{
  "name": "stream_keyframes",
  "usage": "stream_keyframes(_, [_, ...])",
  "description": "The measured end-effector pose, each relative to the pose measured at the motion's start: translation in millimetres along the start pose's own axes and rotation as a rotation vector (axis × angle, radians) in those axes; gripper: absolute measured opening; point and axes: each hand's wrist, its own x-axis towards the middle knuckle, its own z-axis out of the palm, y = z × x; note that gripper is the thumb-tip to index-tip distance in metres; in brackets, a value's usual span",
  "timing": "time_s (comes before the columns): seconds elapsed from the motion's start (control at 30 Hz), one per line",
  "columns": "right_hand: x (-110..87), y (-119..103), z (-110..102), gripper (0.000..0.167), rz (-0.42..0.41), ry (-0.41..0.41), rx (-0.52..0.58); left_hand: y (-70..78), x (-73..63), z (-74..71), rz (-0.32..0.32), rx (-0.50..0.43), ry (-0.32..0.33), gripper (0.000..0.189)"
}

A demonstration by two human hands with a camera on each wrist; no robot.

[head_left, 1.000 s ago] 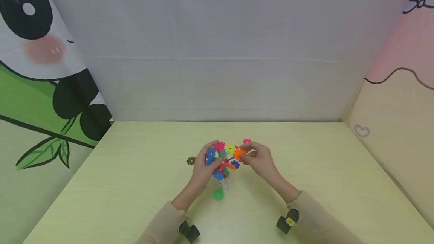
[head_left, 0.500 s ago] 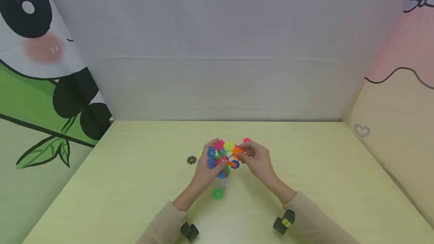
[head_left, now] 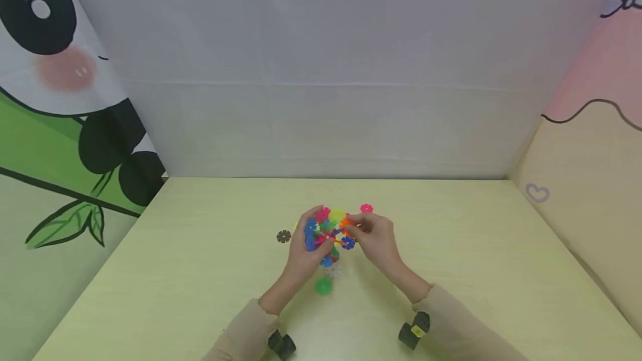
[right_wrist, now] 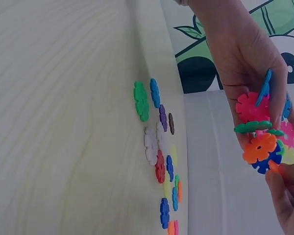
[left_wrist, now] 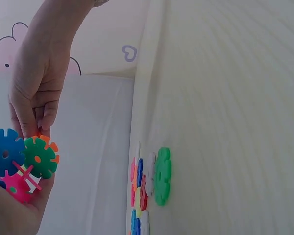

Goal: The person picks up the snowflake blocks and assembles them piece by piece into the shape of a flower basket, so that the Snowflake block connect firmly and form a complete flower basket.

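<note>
In the head view my left hand (head_left: 300, 258) holds a cluster of interlocked plastic snowflake discs (head_left: 310, 227) in blue, pink, green, yellow and orange, raised above the table. My right hand (head_left: 378, 243) pinches an orange snowflake disc (head_left: 345, 224) between thumb and fingers at the cluster's right side. Seen from the right wrist, the pinched orange disc (right_wrist: 274, 166) meets a dark blue disc (right_wrist: 270, 160) on the cluster. Whether its slot is engaged cannot be told. My left palm and fingers hide part of the cluster.
Loose snowflake discs lie on the table (head_left: 200, 272) beneath and around the hands: a green one (head_left: 323, 286) nearest me, a brown one (head_left: 283, 237) at left, a pink one (head_left: 366, 208) beyond the right hand. Printed cloth walls rise at the back and both sides.
My right hand has shifted a little left, bringing the orange disc closer against the cluster. My left hand keeps its grip and has tilted the cluster slightly.
</note>
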Motion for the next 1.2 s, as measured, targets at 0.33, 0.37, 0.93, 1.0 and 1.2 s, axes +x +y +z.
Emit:
stream_keyframes(0.33, [8.5, 5, -8, 0.019, 0.062, 0.007, 0.08, 0.9, 4.3, -4.7, -0.024, -0.038, -0.143, 0.067])
stream_keyframes(0.37, [9.6, 7, -10, 0.018, 0.061, -0.004, 0.085, 0.4, 4.3, -5.9, -0.041, -0.048, -0.166, 0.066])
stream_keyframes(0.93, [32.7, 29, -30, 0.026, -0.081, -0.335, -0.056, -10.1, 2.9, -13.3, -0.186, 0.059, -0.211, 0.053])
stream_keyframes(1.0, [40.3, 39, -35, 0.027, -0.049, -0.343, -0.109, -11.3, 2.4, -16.1, -0.187, 0.062, -0.195, 0.053])
stream_keyframes(1.2, [60.5, 76, -41, 0.025, 0.069, -0.442, -0.323, -10.4, 0.5, -21.7, -0.185, 0.065, -0.173, 0.052])
